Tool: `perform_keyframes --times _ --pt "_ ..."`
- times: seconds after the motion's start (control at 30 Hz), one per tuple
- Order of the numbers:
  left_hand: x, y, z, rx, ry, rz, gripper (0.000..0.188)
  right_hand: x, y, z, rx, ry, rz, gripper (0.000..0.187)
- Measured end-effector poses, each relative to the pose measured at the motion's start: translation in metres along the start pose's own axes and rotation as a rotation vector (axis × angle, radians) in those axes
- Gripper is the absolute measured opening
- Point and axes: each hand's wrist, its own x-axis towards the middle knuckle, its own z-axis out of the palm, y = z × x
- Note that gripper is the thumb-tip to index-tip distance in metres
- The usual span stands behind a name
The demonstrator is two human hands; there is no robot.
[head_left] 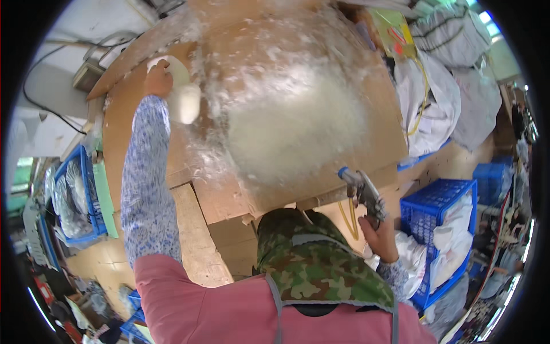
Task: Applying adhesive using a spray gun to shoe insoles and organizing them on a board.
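At the far left of the cardboard-covered table (375,135), my left hand (159,81) has its fingers closed on a pale, rounded white piece (179,70). A second white lobe (187,104) shows just below it. I cannot tell whether the two are one thing or separate. Near the front right edge, my right hand (375,236) is wrapped round the handle of a metal spray gun (364,194) with a blue ring at its nozzle. The nozzle points up and left, over the table. A broad, blurred whitish patch (295,129) covers the middle of the cardboard.
A yellow hose (347,221) hangs beside the gun. Blue plastic crates stand on the right (436,198) and on the left (77,195), holding bagged goods. White sacks (427,94) lean by the right table edge. A camouflage apron (326,252) covers my lap.
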Motion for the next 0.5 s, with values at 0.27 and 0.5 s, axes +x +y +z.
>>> perform_keyframes --times 0.27,0.5 --pt "-0.184 0.23 0.041 0.193 -0.027 0.592 0.056 0.015 0.039 -0.049 0.211 0.004 0.093 0.009" --pt "-0.276 0.275 0.041 -0.304 -0.487 0.433 0.043 0.028 0.045 -0.056 0.184 -0.084 -0.018 0.013"
